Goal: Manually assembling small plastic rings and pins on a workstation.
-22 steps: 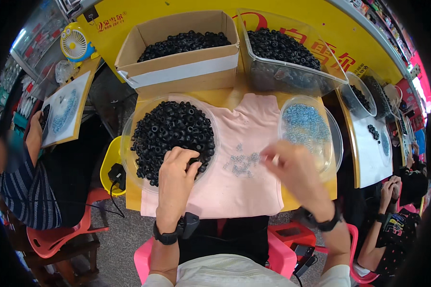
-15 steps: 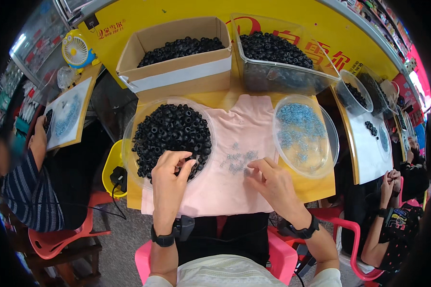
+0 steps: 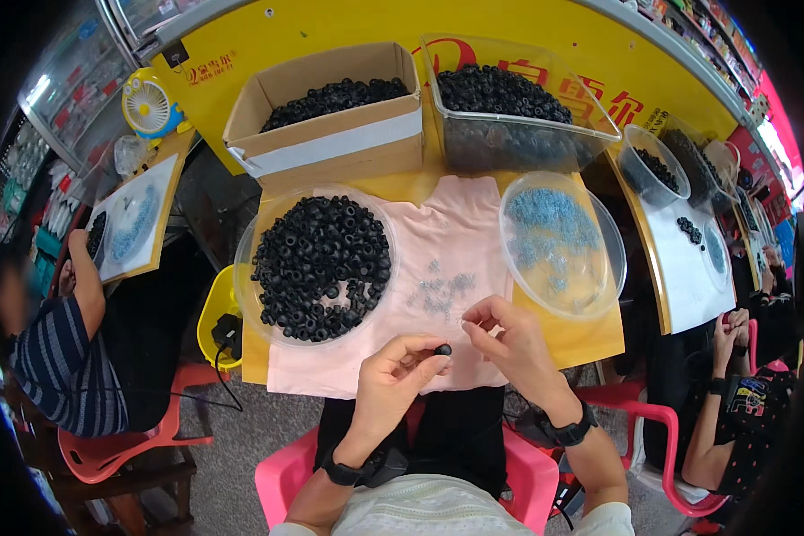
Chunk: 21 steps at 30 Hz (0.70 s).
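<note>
- The left hand's point(image 3: 391, 380) fingers pinch a small black cap point(image 3: 443, 349) at their tips; so slight a hold could let it slip.
- The right hand point(image 3: 514, 344) is at the cap's 2 o'clock, thumb and index finger close together; I cannot tell whether they grip anything. A tiny piece there could spring out if squeezed off-centre.
- The cap sits above the near part of the pink cloth point(image 3: 317, 371); dropped, it could roll toward 6 o'clock, off the tabletop point(image 3: 582, 344).
- At 12 o'clock, loose clear pieces point(image 3: 436, 288) lie on the cloth; a tug could scatter them.
- At 10 o'clock, the dish of black caps point(image 3: 245, 286) partly covers the cloth; dragged fabric could shift it.
</note>
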Motion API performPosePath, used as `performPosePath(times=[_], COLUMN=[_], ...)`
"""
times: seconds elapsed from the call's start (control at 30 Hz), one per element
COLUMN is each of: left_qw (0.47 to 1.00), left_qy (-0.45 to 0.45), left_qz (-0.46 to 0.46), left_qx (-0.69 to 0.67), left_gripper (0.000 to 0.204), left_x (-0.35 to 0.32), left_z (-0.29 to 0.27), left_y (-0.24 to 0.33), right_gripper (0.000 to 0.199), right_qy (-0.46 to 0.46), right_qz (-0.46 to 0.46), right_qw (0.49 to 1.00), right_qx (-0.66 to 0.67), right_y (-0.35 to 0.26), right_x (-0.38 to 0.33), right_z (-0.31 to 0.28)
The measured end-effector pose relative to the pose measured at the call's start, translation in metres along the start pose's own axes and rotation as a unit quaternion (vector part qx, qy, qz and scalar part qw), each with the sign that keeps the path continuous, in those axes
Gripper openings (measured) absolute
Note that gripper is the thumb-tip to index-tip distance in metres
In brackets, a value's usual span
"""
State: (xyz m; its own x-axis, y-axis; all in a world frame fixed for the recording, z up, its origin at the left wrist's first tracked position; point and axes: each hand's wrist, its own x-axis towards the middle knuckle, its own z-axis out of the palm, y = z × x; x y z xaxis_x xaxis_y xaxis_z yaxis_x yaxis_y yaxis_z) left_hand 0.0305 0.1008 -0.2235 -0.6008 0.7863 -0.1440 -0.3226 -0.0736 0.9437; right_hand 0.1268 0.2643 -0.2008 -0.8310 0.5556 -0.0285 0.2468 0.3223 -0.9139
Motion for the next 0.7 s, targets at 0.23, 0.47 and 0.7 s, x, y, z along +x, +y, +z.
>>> performPosePath(times=[0.23,0.47,0.7], left_qw=[0.980,0.955,0.982], left_qy=[-0.040,-0.081,-0.055], left_qz=[-0.035,-0.037,-0.007], left_qx=[-0.190,-0.282,-0.182], left_gripper=[0.024,0.028,0.026], left_x=[-0.007,-0.017,-0.022], left_z=[-0.006,-0.007,0.003], left_y=[0.001,0.002,0.017], right_gripper=[0.009,0.014,0.018], right_qy=[-0.022,-0.025,-0.004], right_qz=[-0.004,-0.063,-0.169], right_qw=[0.994,0.990,0.985], right_qx=[0.108,0.122,0.045], right_y=[-0.027,-0.041,-0.040], right_x=[-0.026,-0.038,-0.041], right_z=[-0.006,-0.009,-0.008])
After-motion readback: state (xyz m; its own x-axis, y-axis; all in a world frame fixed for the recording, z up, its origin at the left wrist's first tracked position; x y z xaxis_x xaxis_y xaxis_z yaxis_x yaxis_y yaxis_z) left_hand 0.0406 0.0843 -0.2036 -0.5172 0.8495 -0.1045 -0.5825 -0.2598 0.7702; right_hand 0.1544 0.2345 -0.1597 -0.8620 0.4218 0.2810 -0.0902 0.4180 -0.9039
